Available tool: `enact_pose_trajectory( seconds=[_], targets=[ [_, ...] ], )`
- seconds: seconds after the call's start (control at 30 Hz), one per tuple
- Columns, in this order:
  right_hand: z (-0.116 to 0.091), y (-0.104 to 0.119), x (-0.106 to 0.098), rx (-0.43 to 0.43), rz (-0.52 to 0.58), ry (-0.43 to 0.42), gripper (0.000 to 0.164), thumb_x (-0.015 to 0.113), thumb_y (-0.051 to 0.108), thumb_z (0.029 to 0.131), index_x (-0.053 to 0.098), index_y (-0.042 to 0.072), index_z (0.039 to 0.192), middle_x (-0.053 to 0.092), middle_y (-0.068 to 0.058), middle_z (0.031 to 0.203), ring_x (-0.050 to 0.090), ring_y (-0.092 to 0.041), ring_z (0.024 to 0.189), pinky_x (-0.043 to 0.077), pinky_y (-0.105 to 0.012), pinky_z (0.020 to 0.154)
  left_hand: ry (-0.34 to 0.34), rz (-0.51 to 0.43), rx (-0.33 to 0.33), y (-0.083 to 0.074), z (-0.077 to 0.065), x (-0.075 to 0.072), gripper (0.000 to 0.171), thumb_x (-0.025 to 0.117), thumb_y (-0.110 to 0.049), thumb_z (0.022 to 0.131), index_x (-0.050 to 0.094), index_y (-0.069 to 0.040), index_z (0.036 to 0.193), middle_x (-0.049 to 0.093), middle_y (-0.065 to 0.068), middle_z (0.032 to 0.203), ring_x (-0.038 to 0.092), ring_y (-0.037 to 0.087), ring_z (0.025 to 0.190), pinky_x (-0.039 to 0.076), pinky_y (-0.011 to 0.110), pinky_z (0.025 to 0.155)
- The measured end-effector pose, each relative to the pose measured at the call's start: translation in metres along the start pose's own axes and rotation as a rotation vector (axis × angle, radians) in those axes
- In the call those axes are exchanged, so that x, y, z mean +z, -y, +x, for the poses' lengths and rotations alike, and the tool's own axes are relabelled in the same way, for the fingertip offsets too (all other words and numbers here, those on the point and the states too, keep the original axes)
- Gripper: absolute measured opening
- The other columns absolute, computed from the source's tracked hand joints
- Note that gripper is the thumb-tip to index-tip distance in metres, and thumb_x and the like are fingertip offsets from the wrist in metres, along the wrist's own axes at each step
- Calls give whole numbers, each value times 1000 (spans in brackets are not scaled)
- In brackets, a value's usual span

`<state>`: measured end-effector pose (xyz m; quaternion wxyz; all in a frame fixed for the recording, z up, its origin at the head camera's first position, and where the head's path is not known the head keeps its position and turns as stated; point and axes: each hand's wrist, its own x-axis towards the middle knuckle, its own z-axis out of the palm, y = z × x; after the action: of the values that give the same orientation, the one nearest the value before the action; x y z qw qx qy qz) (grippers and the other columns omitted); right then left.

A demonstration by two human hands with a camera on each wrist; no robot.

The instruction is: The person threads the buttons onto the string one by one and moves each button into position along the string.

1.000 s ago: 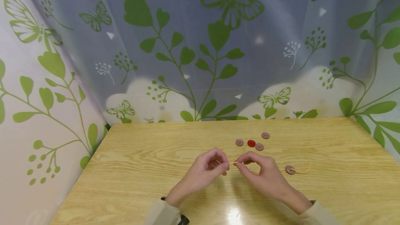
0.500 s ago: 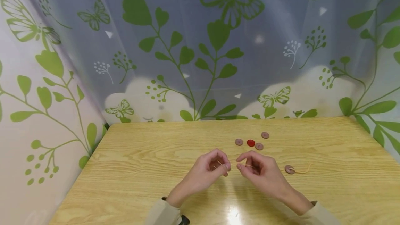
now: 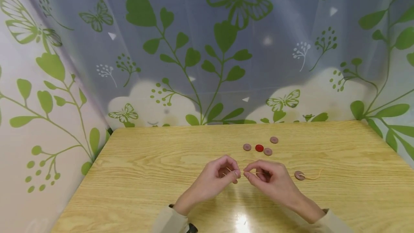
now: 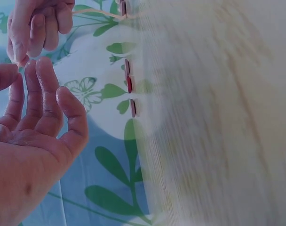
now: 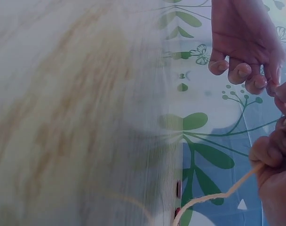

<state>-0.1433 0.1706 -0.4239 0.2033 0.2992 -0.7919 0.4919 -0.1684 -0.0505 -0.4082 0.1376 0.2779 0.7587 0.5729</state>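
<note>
Thumb and index finger of my left hand [image 3: 218,175] pinch a thin yellow cord [image 5: 239,183]; its other fingers lie loosely spread in the left wrist view. Close beside it, my right hand [image 3: 275,179] pinches the same cord, the two sets of fingertips almost touching above the table. From the right hand the cord runs rightward to a brownish-pink button [image 3: 298,176] lying on the wood, and a loose tail curls out past it. The cord's end between the fingertips is too small to make out.
Beyond the hands on the wooden table [image 3: 145,161] lie a red button [image 3: 259,148] and brownish-pink buttons to its left [image 3: 247,147], right [image 3: 267,151] and farther back [image 3: 274,140]. A leaf-and-butterfly patterned curtain [image 3: 181,82] hangs behind the table's far edge.
The right index finger lifted off the thumb half a second ago and now pinches the cord again. The hands are slightly closer together. The buttons have stayed put.
</note>
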Motion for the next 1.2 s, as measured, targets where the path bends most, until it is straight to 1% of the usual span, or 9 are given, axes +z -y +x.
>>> enact_pose_trajectory(
  seconds=[0.2, 0.4, 0.5, 0.67, 0.77, 0.87, 0.97, 1.1, 1.2],
  targets=[
    [-3, 0, -2, 1, -2, 8, 27, 73, -8, 86, 72, 17, 96, 42, 4, 57, 32, 9, 55, 30, -12, 46, 21, 27, 25, -1, 1, 3, 8, 63, -17, 101, 64, -10, 107, 70, 12, 100, 66, 5, 81, 56, 22, 72],
    [-7, 1, -5, -3, 39, 23, 27, 70, -11, 87, 69, 14, 96, 47, 3, 62, 35, 6, 56, 32, -14, 45, 35, 37, 30, -2, 2, 7, 9, 64, -18, 101, 65, -11, 106, 71, 16, 100, 66, 4, 81, 55, 19, 73],
    [-9, 1, -8, 18, 49, 31, 28, 70, -11, 88, 69, 17, 95, 53, 5, 66, 39, 5, 58, 35, -16, 46, 48, 36, 36, -2, 3, 9, 9, 64, -18, 101, 65, -11, 106, 71, 16, 101, 66, 3, 82, 56, 19, 74],
    [-17, 3, -17, 87, 18, 41, 29, 70, -7, 91, 69, 22, 95, 61, 8, 75, 44, 3, 60, 40, -18, 48, 60, 35, 43, -4, 5, 12, 8, 64, -18, 101, 65, -13, 106, 71, 9, 102, 67, 2, 85, 57, 21, 76],
    [-21, 3, -24, 117, 0, 32, 28, 70, -6, 91, 69, 21, 95, 64, 5, 77, 47, 1, 60, 42, -19, 48, 57, 64, 48, -3, 7, 14, 8, 63, -22, 101, 65, -16, 106, 71, 2, 102, 66, 1, 89, 57, 21, 77],
    [-25, 2, -31, 128, -20, 12, 28, 70, -7, 91, 69, 20, 95, 66, 1, 77, 49, 1, 60, 43, -20, 48, 46, 133, 62, -2, 10, 15, 9, 63, -26, 101, 65, -20, 107, 70, -6, 102, 65, 1, 92, 55, 21, 77],
    [-27, 1, -37, 149, -29, 0, 28, 70, -8, 91, 70, 20, 96, 68, 0, 79, 51, 0, 61, 44, -20, 47, 30, 253, 97, -1, 17, 17, 9, 62, -29, 102, 64, -22, 108, 68, -10, 105, 63, 0, 95, 54, 23, 80],
    [-29, 1, -44, 176, -37, -8, 27, 69, -7, 92, 70, 19, 96, 70, 0, 81, 55, -2, 62, 45, -21, 47, 0, 421, 146, -1, 28, 18, 12, 63, -27, 101, 65, -21, 112, 67, -5, 110, 63, 6, 101, 54, 26, 87],
    [-30, 1, -47, 181, -56, -18, 27, 69, -7, 91, 70, 19, 96, 71, 1, 81, 55, -3, 61, 46, -22, 49, -18, 492, 150, -1, 37, 18, 14, 64, -27, 101, 65, -19, 113, 67, 0, 118, 64, 13, 104, 54, 25, 91]
  ],
)
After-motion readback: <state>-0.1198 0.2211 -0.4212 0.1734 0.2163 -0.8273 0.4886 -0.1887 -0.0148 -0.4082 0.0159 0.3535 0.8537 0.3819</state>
